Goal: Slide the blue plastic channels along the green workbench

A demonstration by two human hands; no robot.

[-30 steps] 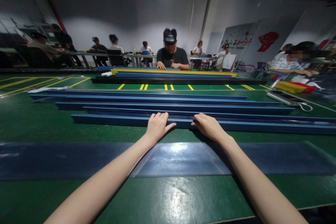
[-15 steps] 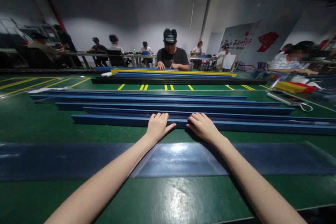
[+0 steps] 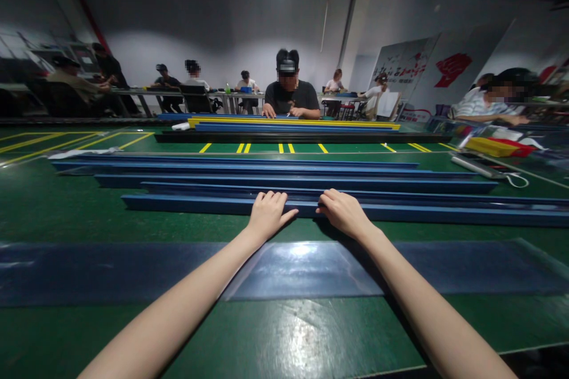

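A long blue channel strip (image 3: 191,204) lies across the green table in front of me. My left hand (image 3: 268,213) rests on it, fingers bent over its near wall and into the groove, thumb stretched right along the front face. To the right, my right hand (image 3: 342,211) has its fingers curled closed at the same strip; the fingertips are partly hidden. A gap of bare strip shows between the two hands. Under my forearms a flat clear plastic sheet (image 3: 306,275) lies along the table, nearer to me than the strip.
More blue strips (image 3: 293,180) lie parallel behind. Farther off are a black strip (image 3: 284,137) and a yellow strip (image 3: 293,122), with a co-worker (image 3: 291,95) seated behind them. A phone-like device (image 3: 480,164) and a yellow-and-red item (image 3: 500,147) lie at the right.
My right hand has shifted very slightly, its fingers a little more curled. My left hand stays in place on the strip. The co-worker's hand opposite has moved slightly left.
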